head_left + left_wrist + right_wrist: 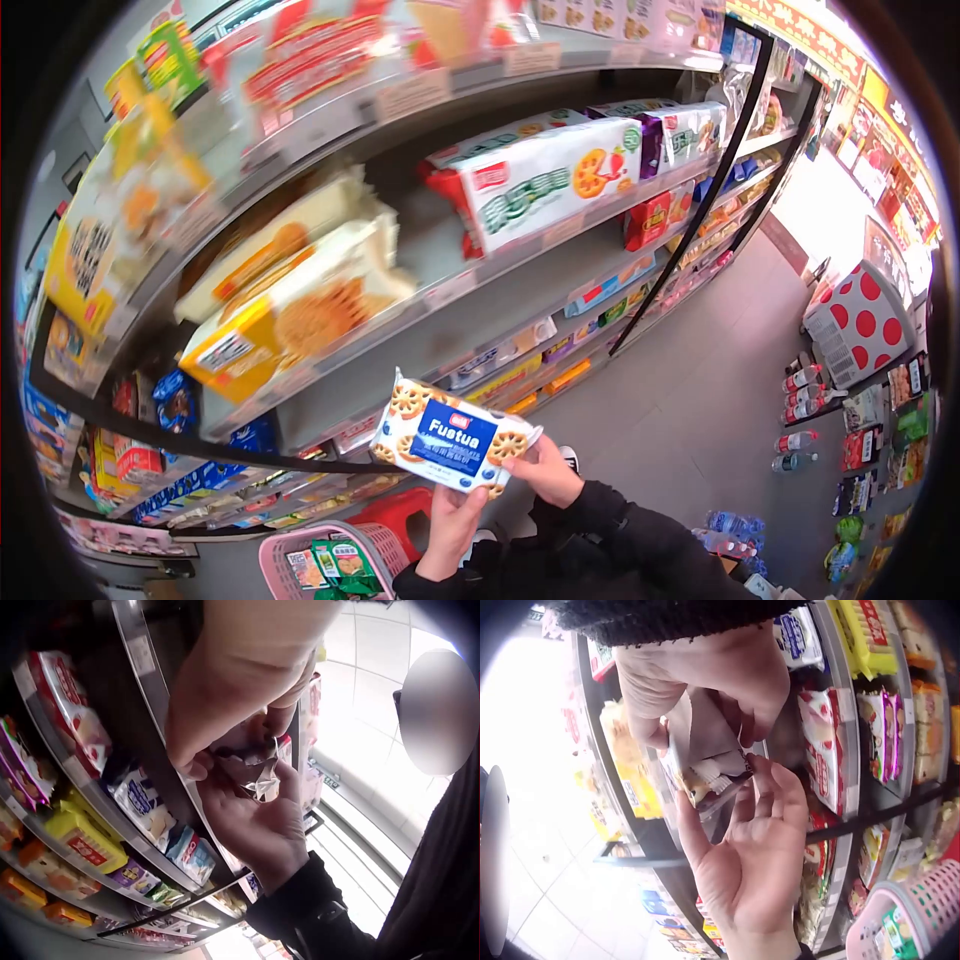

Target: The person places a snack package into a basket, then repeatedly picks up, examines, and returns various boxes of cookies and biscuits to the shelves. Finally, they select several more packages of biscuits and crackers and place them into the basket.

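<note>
A white biscuit packet with a blue "Fustua" label is held in front of the shelves, its printed face showing in the head view. The left hand grips its lower edge, thumb on the front. At its right end the right hand pinches the packet. In the left wrist view, the left hand is large at the top, opposite the right hand. The right wrist view shows the right hand above, the left hand below and the packet's folded end between them.
Shelves hold a white packet with red ends and a yellow biscuit packet. A pink basket with green packets stands at the lower left beside a red object. Bottles and a red-dotted box are at right.
</note>
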`<state>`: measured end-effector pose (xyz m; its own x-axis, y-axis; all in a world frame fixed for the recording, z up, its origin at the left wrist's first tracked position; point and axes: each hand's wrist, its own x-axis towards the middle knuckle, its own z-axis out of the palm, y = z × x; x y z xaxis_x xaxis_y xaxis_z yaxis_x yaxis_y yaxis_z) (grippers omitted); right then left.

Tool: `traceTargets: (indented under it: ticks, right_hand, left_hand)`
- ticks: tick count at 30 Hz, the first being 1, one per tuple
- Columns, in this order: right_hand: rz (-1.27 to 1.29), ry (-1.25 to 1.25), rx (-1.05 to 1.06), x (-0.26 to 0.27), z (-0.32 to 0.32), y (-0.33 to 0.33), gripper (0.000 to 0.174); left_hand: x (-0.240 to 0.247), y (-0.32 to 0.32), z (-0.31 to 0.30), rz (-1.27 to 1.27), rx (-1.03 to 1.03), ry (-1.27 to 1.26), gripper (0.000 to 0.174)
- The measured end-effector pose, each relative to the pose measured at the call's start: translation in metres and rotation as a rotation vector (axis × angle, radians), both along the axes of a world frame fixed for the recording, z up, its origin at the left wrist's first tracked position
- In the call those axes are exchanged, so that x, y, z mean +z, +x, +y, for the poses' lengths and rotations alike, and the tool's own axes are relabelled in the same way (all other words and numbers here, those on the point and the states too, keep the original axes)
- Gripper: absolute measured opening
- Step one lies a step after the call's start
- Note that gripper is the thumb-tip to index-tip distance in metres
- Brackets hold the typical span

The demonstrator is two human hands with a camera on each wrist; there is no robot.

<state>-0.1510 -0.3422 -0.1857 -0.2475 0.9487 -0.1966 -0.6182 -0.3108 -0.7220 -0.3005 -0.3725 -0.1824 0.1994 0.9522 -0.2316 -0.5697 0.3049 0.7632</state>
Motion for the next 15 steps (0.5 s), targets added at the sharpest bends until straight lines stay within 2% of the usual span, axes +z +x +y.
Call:
traceTargets:
  ticks: [4, 6, 9, 13, 15]
  right_hand:
    - [-0.004, 0.076, -0.023, 0.008, 0.035, 0.081, 0.057]
    - [-0.022, 0.034, -0.049, 0.014, 0.048, 0.116, 0.057]
    - [-0.078, 0.04, 0.002, 0.015, 0.065, 0.162, 0.054]
    - [-0.089, 0.022, 0.058, 0.018, 0.071, 0.202, 0.052]
    - [-0.09, -0.023, 0.128, 0.015, 0.07, 0.214, 0.051]
  left_hand:
    - [-0.001, 0.067, 0.037, -0.069, -0.128, -0.015, 0.053]
    - [-0.007, 0.084, 0.054, -0.02, -0.195, 0.028, 0.066]
    - [-0.006, 0.085, 0.084, 0.006, -0.136, 0.093, 0.071]
    - [0.006, 0.077, 0.113, -0.009, -0.129, 0.152, 0.069]
    - [0.016, 0.084, 0.118, -0.07, -0.251, 0.125, 0.068]
